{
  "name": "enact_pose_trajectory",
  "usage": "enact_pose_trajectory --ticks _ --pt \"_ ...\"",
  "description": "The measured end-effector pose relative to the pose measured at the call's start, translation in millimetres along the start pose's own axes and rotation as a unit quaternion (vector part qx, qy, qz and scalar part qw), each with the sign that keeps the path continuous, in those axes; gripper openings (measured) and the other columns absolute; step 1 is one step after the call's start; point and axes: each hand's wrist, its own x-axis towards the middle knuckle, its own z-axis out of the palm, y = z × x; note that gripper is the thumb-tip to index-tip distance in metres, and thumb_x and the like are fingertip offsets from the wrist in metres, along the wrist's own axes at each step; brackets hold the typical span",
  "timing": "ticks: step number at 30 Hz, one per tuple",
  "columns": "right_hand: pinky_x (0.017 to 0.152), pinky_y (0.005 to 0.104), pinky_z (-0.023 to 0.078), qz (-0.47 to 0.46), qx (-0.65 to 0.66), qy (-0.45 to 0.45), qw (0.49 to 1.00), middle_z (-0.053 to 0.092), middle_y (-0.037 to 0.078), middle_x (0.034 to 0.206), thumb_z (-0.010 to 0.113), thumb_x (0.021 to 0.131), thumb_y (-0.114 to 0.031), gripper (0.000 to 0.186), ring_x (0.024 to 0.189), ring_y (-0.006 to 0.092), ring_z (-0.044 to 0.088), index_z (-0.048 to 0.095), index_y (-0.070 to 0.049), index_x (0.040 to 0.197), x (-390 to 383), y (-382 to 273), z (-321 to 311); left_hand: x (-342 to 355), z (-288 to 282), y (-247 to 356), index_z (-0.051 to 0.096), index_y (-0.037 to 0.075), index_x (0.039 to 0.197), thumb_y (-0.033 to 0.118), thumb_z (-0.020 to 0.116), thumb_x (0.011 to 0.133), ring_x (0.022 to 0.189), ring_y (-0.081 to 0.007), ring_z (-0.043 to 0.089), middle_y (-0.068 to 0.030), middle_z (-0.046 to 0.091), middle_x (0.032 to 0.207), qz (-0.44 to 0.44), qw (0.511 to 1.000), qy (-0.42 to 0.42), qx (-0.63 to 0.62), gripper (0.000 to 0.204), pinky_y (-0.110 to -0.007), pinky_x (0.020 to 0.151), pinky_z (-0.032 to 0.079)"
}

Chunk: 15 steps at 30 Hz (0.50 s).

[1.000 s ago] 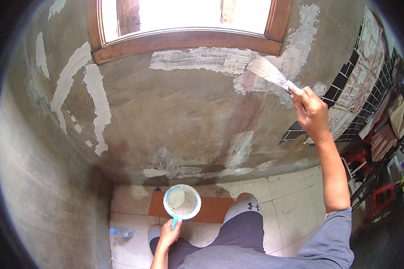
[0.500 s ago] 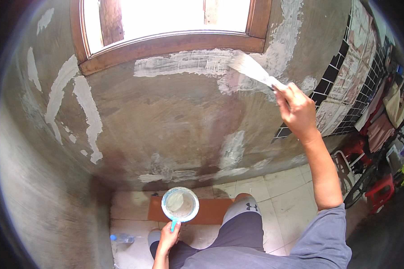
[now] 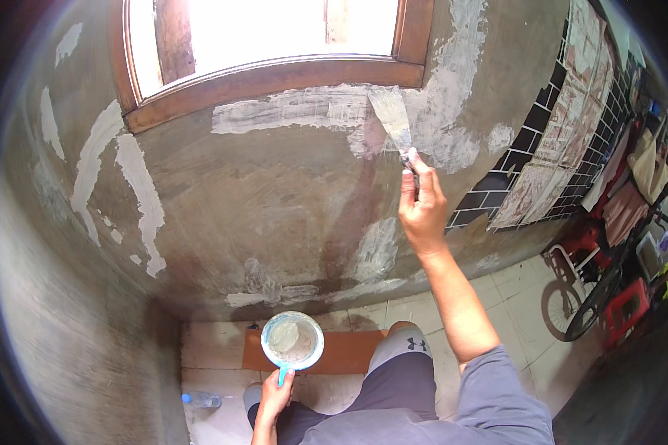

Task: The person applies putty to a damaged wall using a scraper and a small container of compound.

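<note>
Trainee: What is each grip holding?
Instructor: The right grip (image 3: pixel 423 208) is pinching the scraper (image 3: pixel 391 115) by its handle. The left grip (image 3: pixel 274 397) is clasping the blue-handled pot (image 3: pixel 320 343).
Trainee: Which edges are bounding the scraper?
Instructor: Its blade is lying over white filler (image 3: pixel 289 110), just below the window frame (image 3: pixel 289 78). Black tiles (image 3: pixel 523 139) are standing rightward, apart. Open wall (image 3: pixel 274 200) is extending below-left, leaving room above the pot.

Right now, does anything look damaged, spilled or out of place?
The wall looks patchy: pale, ragged-edged smears of paste lie below the window frame and elsewhere across it. The black tiles also end in a stepped, uneven edge. No spill stands out.
</note>
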Motion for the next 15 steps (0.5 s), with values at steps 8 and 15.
enact_pose_trajectory --ticks 8,15 --pt "0.079 0.0388 0.056 0.03 0.071 0.022 0.997 0.068 0.02 0.11 0.06 0.101 -0.009 0.03 0.093 0.0339 0.07 0.057 0.0 0.13 -24 -17 10 -2 -7 -20 0.053 0.009 0.081 0.036 0.06 0.103 0.041 -0.009 0.046 0.0004 0.051 0.057 -0.029 0.998 0.005 -0.047 0.036 -0.027 0.037 0.036" --pt "0.091 0.0413 0.054 0.11 0.088 -0.01 0.99 0.065 0.025 0.122 0.057 0.102 -0.009 0.031 0.111 0.0377 0.067 0.054 0.002 0.13 -29 -19 24 -2 -3 -11 0.053 0.008 0.082 0.036 0.059 0.103 0.041 -0.0088 0.045 0.0009 0.05 0.056 -0.024 0.998 -0.002 -0.055 0.036 -0.027 0.037 0.035"
